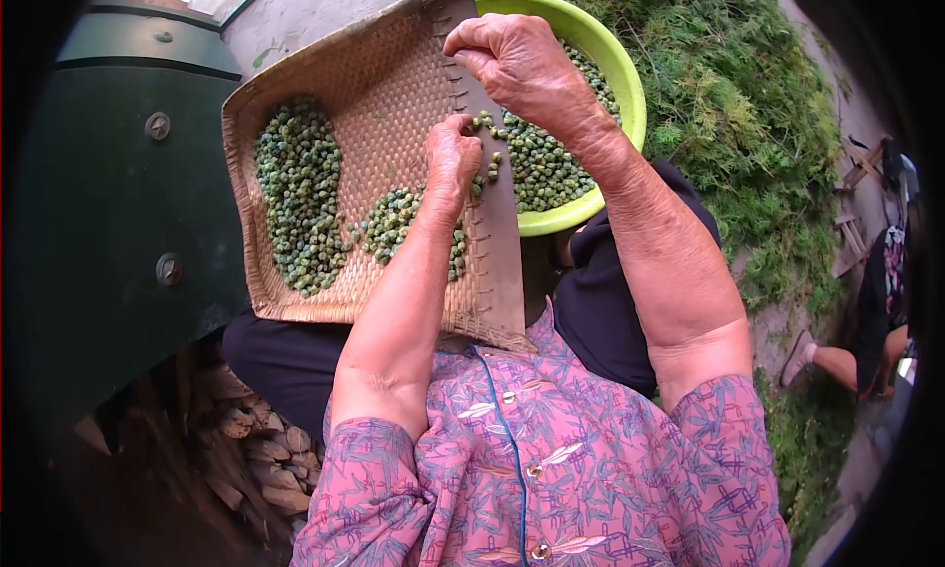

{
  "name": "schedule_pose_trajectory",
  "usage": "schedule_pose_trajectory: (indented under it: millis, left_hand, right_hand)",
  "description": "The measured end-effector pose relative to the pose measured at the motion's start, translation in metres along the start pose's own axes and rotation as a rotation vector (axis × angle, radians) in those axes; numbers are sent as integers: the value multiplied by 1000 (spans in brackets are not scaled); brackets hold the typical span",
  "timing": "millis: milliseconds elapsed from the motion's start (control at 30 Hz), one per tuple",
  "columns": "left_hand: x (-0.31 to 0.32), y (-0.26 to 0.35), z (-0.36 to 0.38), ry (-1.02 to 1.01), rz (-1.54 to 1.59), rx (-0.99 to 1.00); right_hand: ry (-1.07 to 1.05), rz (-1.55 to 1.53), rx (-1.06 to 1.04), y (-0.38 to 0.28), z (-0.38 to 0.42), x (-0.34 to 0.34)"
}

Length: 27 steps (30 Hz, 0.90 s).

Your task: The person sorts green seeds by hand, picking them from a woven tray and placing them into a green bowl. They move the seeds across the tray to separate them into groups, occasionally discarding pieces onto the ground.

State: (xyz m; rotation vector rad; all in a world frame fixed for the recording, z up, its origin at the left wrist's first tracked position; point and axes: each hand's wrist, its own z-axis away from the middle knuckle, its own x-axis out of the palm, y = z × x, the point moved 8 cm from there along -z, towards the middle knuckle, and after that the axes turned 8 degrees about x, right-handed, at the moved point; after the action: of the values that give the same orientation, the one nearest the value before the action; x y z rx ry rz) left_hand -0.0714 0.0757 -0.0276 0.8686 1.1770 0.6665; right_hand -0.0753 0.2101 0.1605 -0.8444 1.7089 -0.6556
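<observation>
A woven bamboo tray (394, 65) rests tilted on my lap and carries small green round seeds (300, 193) in a long heap at its left and a smaller patch in the middle. My left hand (451, 158) lies on the tray with its fingers bunched, touching the seeds near the tray's right edge. My right hand (522, 70) curls over that same edge, gripping the rim. Just beyond the edge sits a lime-green plastic bowl (618, 70) holding more of the same seeds (541, 168).
A dark green metal body (118, 203) with bolts stands at the left, with stacked dry cobs or wood (251, 439) below it. Cut green foliage (748, 104) covers the ground at the right. Another person's leg and shoe (822, 355) show at the far right.
</observation>
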Motion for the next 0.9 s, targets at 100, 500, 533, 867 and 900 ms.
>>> schedule_pose_trajectory:
  millis: [100,500,533,867,900]
  left_hand:
    - [11,10,0,-48,40,-56]
    - [-39,7,57,-49,-15,-16]
    - [-42,13,65,-35,-192,83]
    - [-7,40,75,-151,-567,307]
    - [-4,41,73,-153,-567,309]
  right_hand:
    - [13,11,-17,1,-1,-2]
    - [2,-2,-11,-2,0,-6]
    - [1,-4,-12,-3,1,-7]
    - [8,-36,17,-3,4,-8]
    - [4,-66,39,-1,4,-9]
